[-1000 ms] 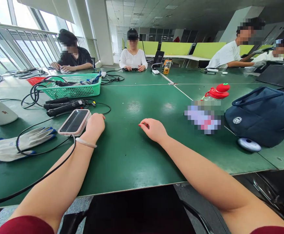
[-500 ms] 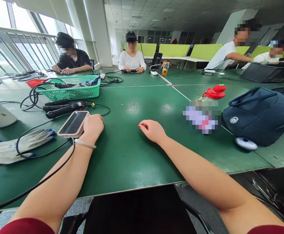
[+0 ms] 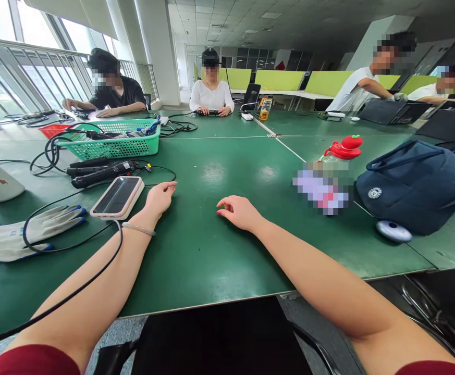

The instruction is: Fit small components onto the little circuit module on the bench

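1. Surface point(image 3: 188, 250): green, with pale seam lines; your forearms reach over its near edge from both sides.
2. Dark blue bag point(image 3: 418, 187): slumped at your far right, handles up. A round white emblem is on its side; any lettering in it is too small to read.
3. Green basket point(image 3: 113, 148): perforated plastic, ahead on your left, holding black items and what look like gloves.
4. White glove point(image 3: 43, 226) with blue trim: flat at your left. Faint blue print on it, illegible.
5. Black handheld devices point(image 3: 106, 173): lying between basket and phone. A small pale label on the nearer one cannot be made out.
6. Clear bottle with a red lid point(image 3: 344, 151): standing left of the bag, its lower part blurred.
7. Right hand point(image 3: 241, 211): above the bare middle of the surface, holding nothing. Your fingers curl loosely, with a gap between thumb and forefinger.
8. Left hand point(image 3: 159, 200): just right of the phone, holding nothing. Your fingers are loosely bent, pointing forward and inward.
9. Phone point(image 3: 118, 198): pink-edged, dark screen up, tilted, beside your left wrist.
10. Pale bracelet point(image 3: 139, 228): around that wrist.
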The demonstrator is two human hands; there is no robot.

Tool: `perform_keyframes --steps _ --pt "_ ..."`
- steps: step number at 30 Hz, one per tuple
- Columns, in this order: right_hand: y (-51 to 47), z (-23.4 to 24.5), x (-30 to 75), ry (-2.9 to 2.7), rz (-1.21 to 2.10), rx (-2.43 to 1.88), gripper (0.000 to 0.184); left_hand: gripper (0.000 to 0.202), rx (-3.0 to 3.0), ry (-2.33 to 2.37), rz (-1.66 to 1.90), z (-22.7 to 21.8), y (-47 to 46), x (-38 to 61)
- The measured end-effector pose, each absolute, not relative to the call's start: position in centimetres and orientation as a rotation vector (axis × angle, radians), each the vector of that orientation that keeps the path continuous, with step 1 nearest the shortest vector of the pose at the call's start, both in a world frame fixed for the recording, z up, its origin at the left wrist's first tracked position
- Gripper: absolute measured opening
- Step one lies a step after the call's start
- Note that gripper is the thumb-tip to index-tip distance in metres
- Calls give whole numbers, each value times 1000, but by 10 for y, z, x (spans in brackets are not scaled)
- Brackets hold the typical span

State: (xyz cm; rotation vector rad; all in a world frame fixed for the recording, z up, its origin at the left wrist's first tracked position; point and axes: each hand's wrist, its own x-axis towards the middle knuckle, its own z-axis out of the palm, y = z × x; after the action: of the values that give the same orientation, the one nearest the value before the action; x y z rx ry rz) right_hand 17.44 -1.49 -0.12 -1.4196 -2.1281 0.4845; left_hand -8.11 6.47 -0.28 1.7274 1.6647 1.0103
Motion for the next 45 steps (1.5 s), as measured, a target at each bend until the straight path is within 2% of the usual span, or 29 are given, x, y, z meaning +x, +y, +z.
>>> perform_keyframes --steps 5,8,12,17,22,27,32,36,41,45 --pt "-8 -9 173 -2187 451 -1449 33 41 1722 1192 928 6 27 -26" --pt "-5 -12 173 -2203 412 -1449 33 40 1746 1044 916 13 6 -7" --pt "-5 -12 172 -2220 411 -1448 27 33 1831 1185 902 15 2 -8" --pt "-10 -8 171 -2262 419 -1451 40 30 1814 1396 831 9 7 -15" --pt "-16 -7 164 -2405 249 -1424 49 30 1539 1232 883 11 3 -6" --pt "-15 -11 156 -2410 148 -1384 36 26 1644 1217 1006 10 9 -11" --pt "-10 -12 157 -2338 265 -1329 17 22 1669 1425 854 6 13 -19" --pt "-8 -11 164 -2273 378 -1290 9 19 1565 1325 771 11 5 -12" --pt "-6 -10 170 -2165 527 -1299 12 16 1339 1054 858 15 0 -6" --pt "-5 -11 172 -2090 615 -1332 14 20 1420 1070 910 10 5 -8"
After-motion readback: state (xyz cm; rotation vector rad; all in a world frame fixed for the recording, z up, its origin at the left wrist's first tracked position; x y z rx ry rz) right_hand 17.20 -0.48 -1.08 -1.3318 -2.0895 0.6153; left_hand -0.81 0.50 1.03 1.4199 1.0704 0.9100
